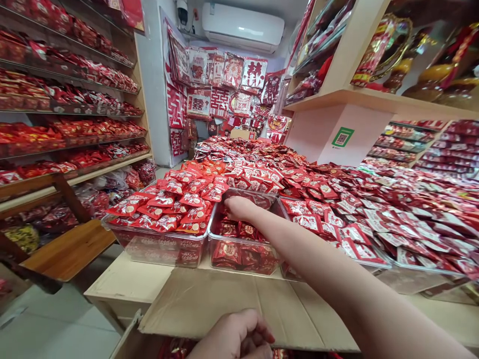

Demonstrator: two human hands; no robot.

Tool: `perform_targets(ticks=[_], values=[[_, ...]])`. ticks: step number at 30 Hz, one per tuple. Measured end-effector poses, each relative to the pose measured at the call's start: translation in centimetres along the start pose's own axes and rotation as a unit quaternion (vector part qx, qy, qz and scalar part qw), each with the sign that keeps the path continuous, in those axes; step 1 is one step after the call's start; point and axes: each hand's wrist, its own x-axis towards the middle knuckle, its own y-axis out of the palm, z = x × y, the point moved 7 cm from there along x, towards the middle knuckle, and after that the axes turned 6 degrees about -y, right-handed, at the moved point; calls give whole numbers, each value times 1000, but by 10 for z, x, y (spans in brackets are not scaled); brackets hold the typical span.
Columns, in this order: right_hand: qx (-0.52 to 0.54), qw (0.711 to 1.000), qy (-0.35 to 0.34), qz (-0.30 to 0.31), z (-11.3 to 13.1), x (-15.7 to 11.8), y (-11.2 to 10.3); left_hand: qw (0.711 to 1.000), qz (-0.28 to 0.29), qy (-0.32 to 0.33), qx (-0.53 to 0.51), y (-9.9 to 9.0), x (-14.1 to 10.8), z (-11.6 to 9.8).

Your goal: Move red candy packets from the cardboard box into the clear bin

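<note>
My right hand (236, 207) reaches into a clear plastic bin (245, 239) partly filled with dark red packets (227, 252). Its fingers look curled downward; whatever they hold, if anything, is hidden. Low in the view, my left hand (239, 333) is over an opened cardboard box (243, 304), near its flap. The left fingers are curled, and no packet shows between them. More red packets (177, 347) lie inside the box, largely covered by my hand and the flap.
A second clear bin (164, 252), heaped with bright red packets (172, 199), stands to the left. Further packet piles (374, 219) spread right and behind. A wooden chair (69, 249) is at left before stocked shelves (71, 114). A shelf unit (337, 99) overhangs the right.
</note>
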Motion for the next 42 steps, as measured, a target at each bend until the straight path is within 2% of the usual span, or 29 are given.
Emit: perform_targets(ticks=[9,16,21,25,32,38,42], values=[[2,1000,-7,-12,-5,-2,5,1000,0,-1,26,-1,2,4],[9,1000,0,-20,0,-6,-1,1000,7,7,8,0,4,9],[90,995,-40,-23,7,-13,-4,1000,0,11,7,-1,3,7],[97,993,-66,5,13,-15,1,1000,0,11,11,0,1,4],[61,998,-22,12,8,-12,4,1000,-1,2,20,-1,1,3],[110,994,-17,-1,3,-15,2,1000,-8,-10,15,0,-1,0],[115,993,15,-28,-2,-13,2,1000,-16,-10,13,1,-1,-3]])
